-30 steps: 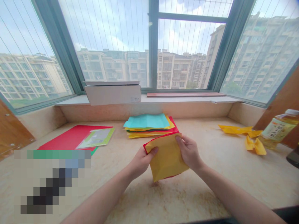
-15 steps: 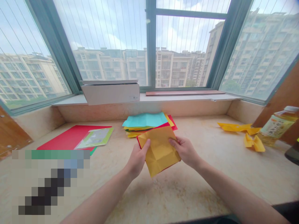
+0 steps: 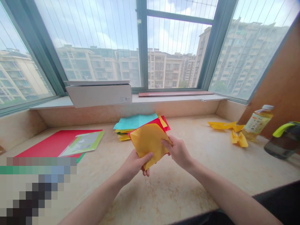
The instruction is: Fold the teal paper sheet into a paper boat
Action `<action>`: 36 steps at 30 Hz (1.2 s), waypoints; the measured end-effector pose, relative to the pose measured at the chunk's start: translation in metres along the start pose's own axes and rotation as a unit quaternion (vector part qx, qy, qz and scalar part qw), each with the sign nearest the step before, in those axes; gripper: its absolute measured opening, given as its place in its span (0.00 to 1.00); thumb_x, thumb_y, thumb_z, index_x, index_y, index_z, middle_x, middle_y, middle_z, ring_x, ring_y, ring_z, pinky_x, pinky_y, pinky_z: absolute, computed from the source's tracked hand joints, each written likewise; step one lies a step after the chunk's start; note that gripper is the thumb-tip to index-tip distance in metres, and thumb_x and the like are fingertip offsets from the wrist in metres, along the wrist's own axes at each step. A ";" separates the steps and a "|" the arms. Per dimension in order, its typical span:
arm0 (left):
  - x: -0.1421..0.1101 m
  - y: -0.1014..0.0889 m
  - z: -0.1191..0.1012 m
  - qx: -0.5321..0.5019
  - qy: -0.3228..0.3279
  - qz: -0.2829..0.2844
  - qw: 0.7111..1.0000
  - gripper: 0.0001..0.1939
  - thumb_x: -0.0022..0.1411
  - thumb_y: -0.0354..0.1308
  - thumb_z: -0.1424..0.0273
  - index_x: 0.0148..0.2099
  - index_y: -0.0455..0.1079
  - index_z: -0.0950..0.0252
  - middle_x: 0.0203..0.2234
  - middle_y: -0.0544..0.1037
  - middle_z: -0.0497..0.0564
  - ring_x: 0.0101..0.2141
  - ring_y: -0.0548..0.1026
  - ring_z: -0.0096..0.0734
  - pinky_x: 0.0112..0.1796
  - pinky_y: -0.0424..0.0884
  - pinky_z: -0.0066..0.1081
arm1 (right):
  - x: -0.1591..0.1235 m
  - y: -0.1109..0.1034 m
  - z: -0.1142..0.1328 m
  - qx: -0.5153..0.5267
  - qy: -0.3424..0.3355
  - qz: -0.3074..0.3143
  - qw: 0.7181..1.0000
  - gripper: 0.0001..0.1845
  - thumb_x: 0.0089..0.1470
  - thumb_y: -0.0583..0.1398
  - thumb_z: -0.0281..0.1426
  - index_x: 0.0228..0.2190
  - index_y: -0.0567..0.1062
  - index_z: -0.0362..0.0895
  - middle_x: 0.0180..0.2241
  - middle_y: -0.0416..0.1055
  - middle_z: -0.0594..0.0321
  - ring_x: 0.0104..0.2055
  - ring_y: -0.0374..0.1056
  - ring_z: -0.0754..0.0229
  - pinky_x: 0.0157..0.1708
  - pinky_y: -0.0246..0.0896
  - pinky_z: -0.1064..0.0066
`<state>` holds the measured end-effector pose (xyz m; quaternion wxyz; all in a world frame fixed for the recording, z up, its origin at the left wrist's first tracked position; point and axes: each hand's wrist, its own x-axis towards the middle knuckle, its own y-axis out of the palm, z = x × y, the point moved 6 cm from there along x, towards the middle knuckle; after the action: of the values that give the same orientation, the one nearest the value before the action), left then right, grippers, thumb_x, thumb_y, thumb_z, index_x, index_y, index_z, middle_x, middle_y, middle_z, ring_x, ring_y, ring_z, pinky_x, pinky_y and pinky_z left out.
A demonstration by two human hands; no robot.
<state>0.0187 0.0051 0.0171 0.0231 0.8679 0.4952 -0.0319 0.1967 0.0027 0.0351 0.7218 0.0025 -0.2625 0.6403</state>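
Observation:
Both of my hands hold a creased yellow paper sheet (image 3: 148, 139) with a red sheet showing behind its edges, lifted above the marble counter (image 3: 164, 193). My left hand (image 3: 133, 164) pinches its lower corner, thumb on top. My right hand (image 3: 178, 151) grips its right edge. Just behind lies a stack of coloured paper (image 3: 134, 122), teal on top.
A red folder (image 3: 51, 145) with a green booklet (image 3: 83, 143) lies at left. A white box (image 3: 99, 93) sits on the window ledge. Folded yellow paper pieces (image 3: 231, 131), a tea bottle (image 3: 256, 121) and a dark jug with green handle (image 3: 282, 140) are at right.
My left hand slid from the sheet's left edge down to its bottom corner, and the sheet turned. The view swung right, bringing the jug into sight.

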 end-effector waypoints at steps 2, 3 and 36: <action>0.000 -0.001 -0.001 0.011 -0.002 -0.008 1.000 0.21 0.58 0.62 0.53 0.35 0.69 0.69 0.22 0.78 0.51 0.10 0.67 0.21 0.11 0.56 0.22 | 0.002 0.000 -0.002 0.033 0.011 0.018 0.999 0.18 0.58 0.58 0.47 0.35 0.73 0.44 0.18 0.66 0.70 0.16 0.61 0.67 0.12 0.53 0.78; -0.001 -0.002 -0.002 0.019 -0.002 -0.020 1.000 0.21 0.58 0.61 0.53 0.34 0.68 0.69 0.21 0.77 0.51 0.09 0.64 0.19 0.09 0.53 0.21 | 0.004 0.000 -0.003 0.065 0.028 0.034 0.997 0.20 0.57 0.58 0.48 0.36 0.72 0.44 0.17 0.65 0.70 0.14 0.59 0.68 0.10 0.50 0.79; 0.007 -0.025 -0.005 0.050 0.011 -0.087 0.995 0.30 0.61 0.50 0.44 0.34 0.71 0.69 0.16 0.72 0.47 0.12 0.69 0.25 0.12 0.59 0.22 | 0.048 -0.166 -0.101 -0.407 0.240 -0.163 0.866 0.25 0.58 0.58 0.35 0.54 0.70 0.35 0.55 0.66 0.34 0.60 0.59 0.37 0.54 0.53 0.49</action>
<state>0.0008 0.0239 0.0215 -0.0285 0.8221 0.5666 -0.0484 0.3900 0.0515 0.0217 0.7935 -0.4021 -0.3146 0.3313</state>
